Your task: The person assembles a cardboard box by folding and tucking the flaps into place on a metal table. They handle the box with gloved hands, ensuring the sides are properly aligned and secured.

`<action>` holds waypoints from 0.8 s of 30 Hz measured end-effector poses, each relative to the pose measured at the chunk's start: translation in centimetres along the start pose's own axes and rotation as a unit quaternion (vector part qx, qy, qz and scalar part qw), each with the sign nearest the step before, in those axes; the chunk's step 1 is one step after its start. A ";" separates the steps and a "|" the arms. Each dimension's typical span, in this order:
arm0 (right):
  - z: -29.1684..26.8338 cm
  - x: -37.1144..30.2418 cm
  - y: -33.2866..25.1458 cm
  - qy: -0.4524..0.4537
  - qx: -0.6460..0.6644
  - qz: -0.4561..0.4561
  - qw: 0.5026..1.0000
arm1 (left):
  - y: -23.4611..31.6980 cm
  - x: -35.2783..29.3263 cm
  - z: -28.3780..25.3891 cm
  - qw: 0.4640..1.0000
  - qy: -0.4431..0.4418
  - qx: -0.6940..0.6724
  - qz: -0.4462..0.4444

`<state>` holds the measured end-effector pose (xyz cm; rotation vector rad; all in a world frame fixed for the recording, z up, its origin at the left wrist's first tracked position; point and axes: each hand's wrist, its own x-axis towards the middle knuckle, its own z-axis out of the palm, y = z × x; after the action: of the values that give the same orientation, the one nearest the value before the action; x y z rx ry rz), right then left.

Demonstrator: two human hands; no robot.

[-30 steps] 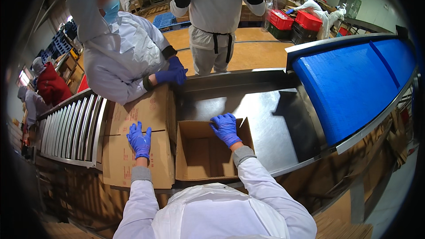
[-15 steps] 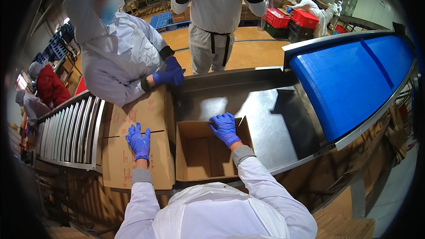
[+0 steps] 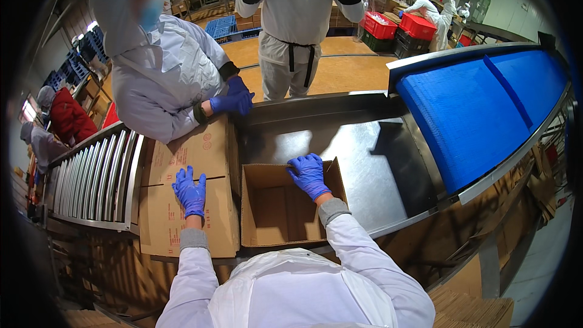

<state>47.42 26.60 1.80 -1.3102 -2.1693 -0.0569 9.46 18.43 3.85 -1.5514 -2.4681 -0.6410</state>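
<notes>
My left hand (image 3: 190, 192), in a blue glove, lies with its fingers spread on a stack of flattened cardboard boxes (image 3: 159, 218) at the left. Just right of that stack stands an open cardboard box (image 3: 262, 208), upright on the metal table; its inside is bare. At its far right corner my right hand (image 3: 308, 175), gloved in blue too, has its fingers curled over the rim. The thumb side points into the box.
A metal table (image 3: 370, 200) leads right to a blue conveyor belt (image 3: 467, 115) with a raised cleat. A roller conveyor (image 3: 97, 176) runs off left. Across the table, one person leans gloved hands (image 3: 232, 100) by the stack; another person (image 3: 290, 30) stands behind.
The cleat on the blue belt has moved left, toward the metal table. Both of my hands stay in nearly the same place.
</notes>
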 end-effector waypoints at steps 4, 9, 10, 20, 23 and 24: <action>-0.1 -0.1 -0.1 -0.001 -0.009 0.001 1.000 | -0.1 0.0 0.1 1.000 -0.001 0.001 0.000; 0.1 -0.3 -0.1 0.001 -0.004 0.006 1.000 | 0.0 -0.1 0.0 1.000 0.000 0.002 0.000; 0.1 -0.2 -0.1 -0.001 -0.002 0.008 1.000 | 0.0 0.0 0.0 1.000 -0.001 0.003 -0.001; 0.1 -0.4 -0.3 0.008 -0.009 0.002 1.000 | 0.0 -0.2 0.0 1.000 0.022 0.001 0.006; -0.1 -0.1 -0.3 -0.008 0.007 0.014 1.000 | 0.0 -0.2 -0.1 1.000 0.023 -0.001 0.007; -0.2 0.0 -0.2 -0.012 0.007 0.016 1.000 | 0.1 -0.1 0.0 1.000 0.022 -0.001 0.008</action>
<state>47.32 26.46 2.03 -1.3435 -2.1641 -0.0131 9.64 18.40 3.86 -1.5407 -2.4218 -0.6684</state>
